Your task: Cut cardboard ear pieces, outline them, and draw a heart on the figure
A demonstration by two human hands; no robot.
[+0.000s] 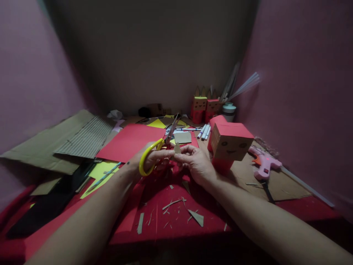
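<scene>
Yellow-handled scissors (149,154) hang on my left hand (161,155), their blades pointing up and away. The left fingertips also meet a small cut piece of cardboard (177,148). Opposite, my right hand (197,162) pinches that same piece between thumb and fingers. Just beyond the hands lies a flat cardboard rectangle (182,137). Beneath them, cardboard scraps (196,218) and thin trimmings are scattered over the red cloth (165,235). To the right of my right hand stands a red and brown box figure (232,141) with a drawn face.
A pink glue gun (266,162) rests on a cardboard sheet (292,186) at right. White markers (204,131), two similar figures (199,109) and a lidded jar (228,110) are at the back. Left are red paper (132,141), corrugated cardboard (85,138) and a pencil (103,177).
</scene>
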